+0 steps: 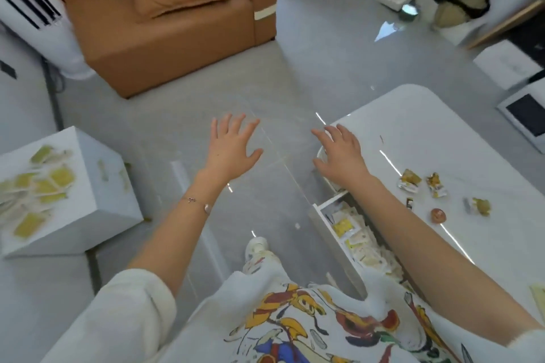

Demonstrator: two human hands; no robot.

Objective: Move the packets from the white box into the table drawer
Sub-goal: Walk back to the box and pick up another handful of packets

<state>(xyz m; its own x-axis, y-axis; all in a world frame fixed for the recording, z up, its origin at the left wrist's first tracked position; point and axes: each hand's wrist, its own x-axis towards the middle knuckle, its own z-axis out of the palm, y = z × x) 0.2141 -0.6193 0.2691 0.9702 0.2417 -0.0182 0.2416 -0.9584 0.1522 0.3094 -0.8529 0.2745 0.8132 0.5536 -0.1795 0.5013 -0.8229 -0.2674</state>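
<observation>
The left hand [233, 150] and right hand [342, 156] were spread, fingers released, empty. The box [109, 183] sat well apart from the drawer [324, 224]; carried packets [44, 186] could spill.

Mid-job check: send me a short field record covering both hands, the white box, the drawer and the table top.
left hand: open, fingers spread, empty, above the floor
right hand: open, empty, over the corner of the table; contact unclear
white box: on the person's left, holds yellow packets
drawer: pulled open under the table, stored packets inside
table top: crumpled wrappers, small round orange object
task status: not finished; the box is not empty
</observation>
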